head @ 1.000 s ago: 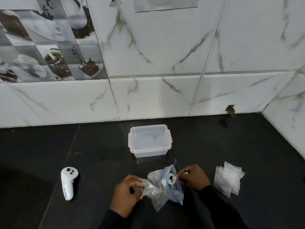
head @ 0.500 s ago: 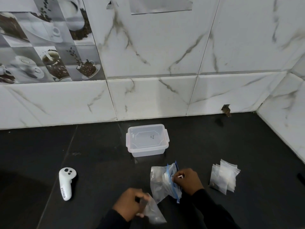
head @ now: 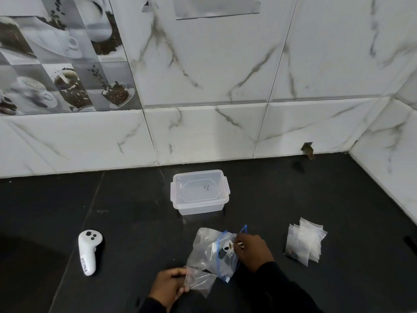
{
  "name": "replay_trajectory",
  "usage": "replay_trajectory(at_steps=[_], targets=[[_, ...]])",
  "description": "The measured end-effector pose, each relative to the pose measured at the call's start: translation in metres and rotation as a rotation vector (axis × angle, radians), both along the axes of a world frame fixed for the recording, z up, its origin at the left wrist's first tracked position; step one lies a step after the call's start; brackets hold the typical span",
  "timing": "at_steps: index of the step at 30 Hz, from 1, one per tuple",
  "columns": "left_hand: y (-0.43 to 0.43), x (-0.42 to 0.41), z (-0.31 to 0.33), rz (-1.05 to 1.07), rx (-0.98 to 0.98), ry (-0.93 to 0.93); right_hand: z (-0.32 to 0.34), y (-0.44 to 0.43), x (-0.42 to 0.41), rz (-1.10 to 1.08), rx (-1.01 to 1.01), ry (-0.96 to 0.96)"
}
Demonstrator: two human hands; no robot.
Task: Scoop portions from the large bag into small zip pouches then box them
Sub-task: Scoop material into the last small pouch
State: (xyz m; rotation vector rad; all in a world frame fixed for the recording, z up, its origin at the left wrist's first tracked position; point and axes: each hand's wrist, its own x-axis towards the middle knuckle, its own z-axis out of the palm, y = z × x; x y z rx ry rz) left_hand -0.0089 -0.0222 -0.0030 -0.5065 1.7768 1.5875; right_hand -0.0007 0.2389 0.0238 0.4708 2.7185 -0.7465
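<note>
From the head view, the left hand (head: 169,286) pinches the small zip pouch (head: 199,281) by its edge. Up and to its right, the right hand (head: 252,251) pinches what seems to be a small white scoop (head: 228,247) at the mouth of the large bag (head: 206,247). Beyond this hand stands the clear box (head: 199,193), lid on. To its right lie spare pouches (head: 303,243), and far left of the left hand a white controller (head: 88,251).

1. Left hand (head: 170,284): bare to the wrist.
2. Right hand (head: 253,251): bare to the wrist.
3. Left sleeve (head: 153,304): black, plain cloth, long, ending at the wrist.
4. Right sleeve (head: 284,290): black, plain, long, cuff at the wrist, faint folds along the forearm, lower part cut by the frame edge.
</note>
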Motion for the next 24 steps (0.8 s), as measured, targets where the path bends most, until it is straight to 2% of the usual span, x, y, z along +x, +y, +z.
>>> replay_trajectory(at_steps=[5,9,13,16,21,24], targets=[[-0.006,-0.002,-0.004,0.094,0.053,-0.045,-0.005,-0.003,-0.003,-0.018,-0.010,0.032],[-0.005,-0.006,0.000,0.120,0.060,-0.018,-0.006,-0.009,-0.011,-0.053,-0.139,0.094],[-0.004,-0.013,-0.002,0.130,0.059,0.038,-0.008,-0.019,-0.020,0.026,-0.125,0.052],[0.002,-0.017,-0.005,0.214,0.023,0.090,-0.008,-0.026,-0.021,0.060,-0.115,0.013],[0.023,-0.006,0.001,0.225,0.159,-0.117,-0.013,-0.031,-0.012,-0.068,-0.230,0.034],[0.039,-0.009,0.004,0.216,0.173,-0.143,-0.016,-0.034,-0.008,-0.083,-0.271,0.021]])
